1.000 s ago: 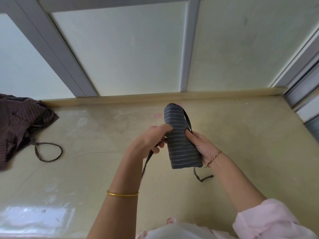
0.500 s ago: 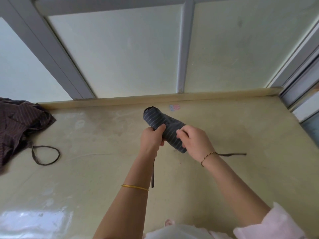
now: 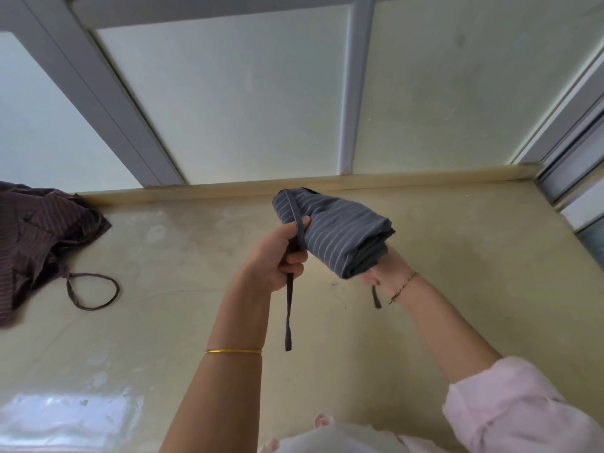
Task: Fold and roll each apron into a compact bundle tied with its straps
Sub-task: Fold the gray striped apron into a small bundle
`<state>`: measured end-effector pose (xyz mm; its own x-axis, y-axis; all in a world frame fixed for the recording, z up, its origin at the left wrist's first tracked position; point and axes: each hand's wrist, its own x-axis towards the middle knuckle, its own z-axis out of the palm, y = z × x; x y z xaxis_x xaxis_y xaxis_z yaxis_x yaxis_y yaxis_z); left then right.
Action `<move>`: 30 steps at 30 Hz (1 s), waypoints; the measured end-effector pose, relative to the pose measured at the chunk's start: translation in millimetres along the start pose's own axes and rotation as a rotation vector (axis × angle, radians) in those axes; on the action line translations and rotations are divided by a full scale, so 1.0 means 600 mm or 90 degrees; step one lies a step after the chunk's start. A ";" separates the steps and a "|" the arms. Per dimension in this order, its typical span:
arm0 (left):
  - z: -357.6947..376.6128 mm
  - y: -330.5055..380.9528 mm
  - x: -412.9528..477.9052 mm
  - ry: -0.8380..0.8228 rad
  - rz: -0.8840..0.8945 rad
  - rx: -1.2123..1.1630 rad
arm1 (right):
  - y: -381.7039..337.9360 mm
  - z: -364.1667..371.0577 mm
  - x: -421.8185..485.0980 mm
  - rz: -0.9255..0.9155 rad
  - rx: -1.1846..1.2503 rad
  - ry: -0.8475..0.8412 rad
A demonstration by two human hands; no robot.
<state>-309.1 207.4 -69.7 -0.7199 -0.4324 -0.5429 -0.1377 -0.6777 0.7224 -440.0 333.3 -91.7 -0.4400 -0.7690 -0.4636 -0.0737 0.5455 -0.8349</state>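
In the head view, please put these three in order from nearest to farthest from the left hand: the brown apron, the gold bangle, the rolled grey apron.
1. rolled grey apron: touching the left hand, which grips its strap; just right of the hand.
2. gold bangle: lower, on the same forearm.
3. brown apron: far left, lying in a heap.

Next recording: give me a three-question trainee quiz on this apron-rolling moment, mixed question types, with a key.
1. True or false: the brown apron lies unrolled at the left of the counter.
2. The left hand grips: A scissors, B a grey strap, C a peg?
3. Which hand holds the grey striped roll at its near end?
Key: 1 true; 2 B; 3 the right hand.
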 end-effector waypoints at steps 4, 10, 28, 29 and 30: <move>-0.012 -0.022 0.009 -0.034 -0.076 0.068 | -0.022 -0.055 0.016 -0.030 0.234 0.044; -0.009 -0.054 0.023 -0.001 -0.110 0.227 | -0.032 -0.050 -0.009 -0.083 -0.011 0.077; 0.022 -0.085 0.004 0.039 0.149 0.791 | 0.108 0.053 0.026 -0.061 -0.126 0.197; 0.027 -0.095 0.008 0.028 0.144 0.743 | 0.114 0.056 0.026 -0.064 -0.125 0.182; 0.031 -0.106 0.014 0.023 0.137 0.707 | 0.121 0.057 0.026 -0.064 -0.123 0.168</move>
<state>-318.9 258.1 -112.1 -0.7841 -0.5050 -0.3608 -0.5545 0.3088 0.7728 -421.4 349.5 -169.8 -0.6367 -0.7232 -0.2675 -0.2853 0.5433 -0.7896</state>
